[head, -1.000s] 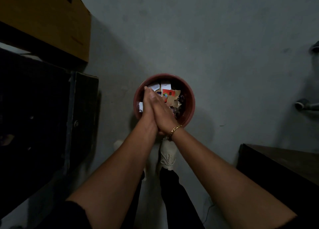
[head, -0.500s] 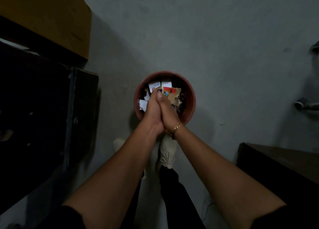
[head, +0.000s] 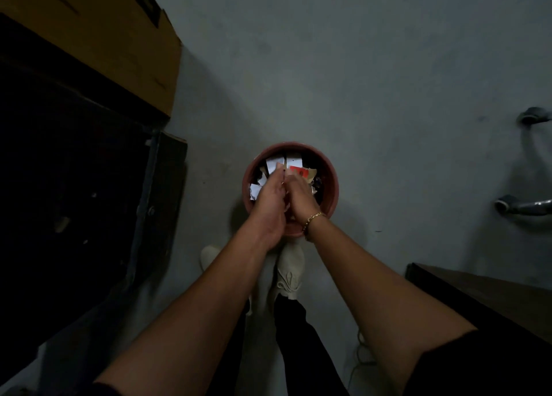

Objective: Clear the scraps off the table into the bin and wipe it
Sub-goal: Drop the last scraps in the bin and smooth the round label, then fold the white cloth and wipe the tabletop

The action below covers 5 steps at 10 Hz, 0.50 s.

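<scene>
Dim grey floor (head: pixel 373 82) fills the frame, with a cardboard box (head: pixel 98 37) at upper left and a dark wooden surface (head: pixel 493 300) at lower right. At centre stands a round reddish bin (head: pixel 331 183) holding white, tan and red scraps (head: pixel 274 162). The left hand (head: pixel 268 198) and right hand (head: pixel 301 195) hang close together above it, fingertips blurred; I cannot tell their grip

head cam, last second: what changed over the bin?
The left hand and right hand, pressed palm to palm a second ago, have parted slightly over the round reddish-brown bin; both are blurred. Nothing visibly gripped. Bin and its paper scraps stayed put.
</scene>
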Each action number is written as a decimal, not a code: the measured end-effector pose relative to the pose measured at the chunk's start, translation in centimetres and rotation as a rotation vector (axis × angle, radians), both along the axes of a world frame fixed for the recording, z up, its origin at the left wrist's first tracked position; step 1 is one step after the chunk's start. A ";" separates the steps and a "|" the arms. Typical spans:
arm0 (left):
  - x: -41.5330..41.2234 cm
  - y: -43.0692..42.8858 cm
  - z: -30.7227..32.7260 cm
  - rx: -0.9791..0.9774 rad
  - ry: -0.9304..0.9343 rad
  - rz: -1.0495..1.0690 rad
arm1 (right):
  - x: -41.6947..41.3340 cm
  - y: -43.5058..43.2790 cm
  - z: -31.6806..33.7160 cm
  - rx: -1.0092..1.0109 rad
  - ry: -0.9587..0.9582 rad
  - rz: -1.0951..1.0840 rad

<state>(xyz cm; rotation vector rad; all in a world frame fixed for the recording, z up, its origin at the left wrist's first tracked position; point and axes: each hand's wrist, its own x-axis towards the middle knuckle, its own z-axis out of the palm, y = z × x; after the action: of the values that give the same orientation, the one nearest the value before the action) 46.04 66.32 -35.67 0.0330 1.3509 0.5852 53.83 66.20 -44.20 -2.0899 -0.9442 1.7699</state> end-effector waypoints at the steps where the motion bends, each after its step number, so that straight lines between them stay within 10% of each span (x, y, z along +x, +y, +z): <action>1: -1.0 0.0 2.8 0.018 0.049 0.049 | -0.7 0.6 5.1 -0.008 0.068 0.032; 5: -10.9 -0.8 20.7 0.292 0.292 0.006 | -8.9 2.8 22.8 0.153 0.128 0.051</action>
<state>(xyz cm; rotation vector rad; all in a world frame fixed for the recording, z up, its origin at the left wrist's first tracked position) 35.14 65.54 -15.00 0.3635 1.5369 0.8014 44.92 68.99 -21.44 -1.8524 -1.0690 1.7714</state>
